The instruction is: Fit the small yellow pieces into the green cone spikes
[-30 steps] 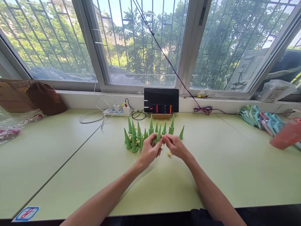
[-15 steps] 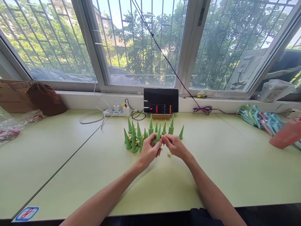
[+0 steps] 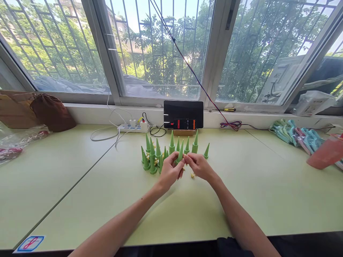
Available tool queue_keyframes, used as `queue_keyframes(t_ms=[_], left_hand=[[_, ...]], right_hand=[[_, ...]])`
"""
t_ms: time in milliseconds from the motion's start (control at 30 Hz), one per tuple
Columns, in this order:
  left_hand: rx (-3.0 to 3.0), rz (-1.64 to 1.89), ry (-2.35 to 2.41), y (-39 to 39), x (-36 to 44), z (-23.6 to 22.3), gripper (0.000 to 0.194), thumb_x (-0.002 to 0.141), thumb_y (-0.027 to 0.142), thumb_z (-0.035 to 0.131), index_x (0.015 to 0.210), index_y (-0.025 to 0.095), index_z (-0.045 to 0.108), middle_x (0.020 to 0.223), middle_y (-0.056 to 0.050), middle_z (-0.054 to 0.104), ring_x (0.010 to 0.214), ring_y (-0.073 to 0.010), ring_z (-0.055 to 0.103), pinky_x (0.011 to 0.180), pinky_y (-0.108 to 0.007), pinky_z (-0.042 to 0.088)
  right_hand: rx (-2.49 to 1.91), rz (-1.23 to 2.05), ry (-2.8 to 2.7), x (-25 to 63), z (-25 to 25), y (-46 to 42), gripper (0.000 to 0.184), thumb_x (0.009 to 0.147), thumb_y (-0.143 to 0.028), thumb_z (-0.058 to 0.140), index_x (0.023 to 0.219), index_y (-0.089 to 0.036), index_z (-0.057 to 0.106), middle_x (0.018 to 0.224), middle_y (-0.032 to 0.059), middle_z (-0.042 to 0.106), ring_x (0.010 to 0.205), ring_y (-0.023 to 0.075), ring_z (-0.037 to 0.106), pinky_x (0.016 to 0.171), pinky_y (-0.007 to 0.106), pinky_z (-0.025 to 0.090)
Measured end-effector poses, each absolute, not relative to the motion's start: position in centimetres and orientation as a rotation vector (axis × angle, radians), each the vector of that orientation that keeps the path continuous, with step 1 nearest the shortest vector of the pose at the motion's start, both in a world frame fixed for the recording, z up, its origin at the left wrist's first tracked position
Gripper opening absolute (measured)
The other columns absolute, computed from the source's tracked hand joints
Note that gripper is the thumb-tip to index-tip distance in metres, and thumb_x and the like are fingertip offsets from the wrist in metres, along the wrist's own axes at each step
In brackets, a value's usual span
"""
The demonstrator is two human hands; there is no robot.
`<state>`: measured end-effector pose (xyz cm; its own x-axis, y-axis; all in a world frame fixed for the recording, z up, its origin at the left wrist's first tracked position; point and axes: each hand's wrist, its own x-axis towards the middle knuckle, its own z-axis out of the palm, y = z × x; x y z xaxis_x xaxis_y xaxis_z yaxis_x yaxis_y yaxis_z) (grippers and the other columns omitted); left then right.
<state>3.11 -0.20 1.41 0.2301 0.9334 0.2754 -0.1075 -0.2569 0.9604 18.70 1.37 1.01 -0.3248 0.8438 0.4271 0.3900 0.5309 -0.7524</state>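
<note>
Your left hand (image 3: 170,168): curled nearly closed round the lower part of a green cone (image 3: 181,150), point up, in front of the standing group. Your right hand (image 3: 198,166): thumb and forefinger drawn into a pinch at that cone's right side; whatever is between the tips is too small to tell.

More green cones (image 3: 152,160) stand upright on the pale green table (image 3: 249,189), most to the left of your hands and behind them. Small yellow pieces (image 3: 192,175) lie scattered by your right wrist and among the cones.

Containers. Far left: brown drawstring bag (image 3: 53,113), neck gathered, contents hidden; a cardboard box (image 3: 14,110) beside it. In front, a clear plastic bag (image 3: 10,153) with reddish things showing through. Far right: red container (image 3: 324,155), leaning, contents unclear, next to teal and pink bundles (image 3: 285,132) in clear wrap. On the sill, a pale box (image 3: 313,102) inside clear plastic.
</note>
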Motion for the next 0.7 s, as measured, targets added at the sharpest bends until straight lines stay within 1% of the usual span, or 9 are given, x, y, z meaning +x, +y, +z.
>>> queue_keyframes(t_ms=[100,233,367,600,700], left_hand=[[1.438,1.256,0.827,-0.16,3.12,1.38,0.025,0.083,0.04,0.066,0.087,0.018,0.055,0.066,0.006,0.049,0.036,-0.0027,0.042,0.033,-0.018,0.032],[1.434,1.258,0.816,-0.14,3.14,1.38,0.026,0.083,0.04,0.066,0.086,0.018,0.054,0.067,0.007,0.048,0.036,-0.0022,0.042,0.032,-0.018,0.032],[1.441,1.264,0.817,-0.21,3.16,1.51,0.026,0.083,0.04,0.066,0.085,0.017,0.054,0.069,0.007,0.047,0.035,-0.0017,0.042,0.032,-0.018,0.032],[1.439,1.252,0.819,-0.29,3.17,1.59,0.026,0.083,0.041,0.065,0.085,0.018,0.054,0.072,0.006,0.049,0.036,-0.0019,0.043,0.032,-0.018,0.032],[1.428,1.249,0.811,-0.3,3.18,1.61,0.027,0.082,0.042,0.066,0.085,0.018,0.054,0.072,0.005,0.05,0.036,-0.0022,0.043,0.032,-0.019,0.032]], right_hand=[[-1.006,0.679,-1.92,18.72,1.0,1.34,0.044,0.098,-0.049,0.038,0.07,-0.018,0.051,0.064,-0.0007,0.048,0.057,0.012,0.038,0.053,0.025,0.029],[-1.014,0.677,-1.919,18.73,1.02,1.28,0.042,0.098,-0.048,0.039,0.072,-0.018,0.052,0.062,-0.0025,0.044,0.055,0.011,0.034,0.052,0.025,0.027],[-1.009,0.674,-1.919,18.74,1.05,1.3,0.042,0.098,-0.048,0.038,0.072,-0.018,0.051,0.063,-0.0026,0.044,0.056,0.0112,0.035,0.053,0.025,0.027],[-1.009,0.705,-1.906,18.71,1.0,1.34,0.043,0.098,-0.05,0.036,0.068,-0.019,0.043,0.059,-0.0036,0.037,0.055,0.0114,0.033,0.052,0.025,0.026],[-1.013,0.71,-1.907,18.69,1.08,1.29,0.043,0.098,-0.049,0.036,0.067,-0.02,0.042,0.059,-0.0038,0.037,0.055,0.0114,0.033,0.052,0.025,0.027]])
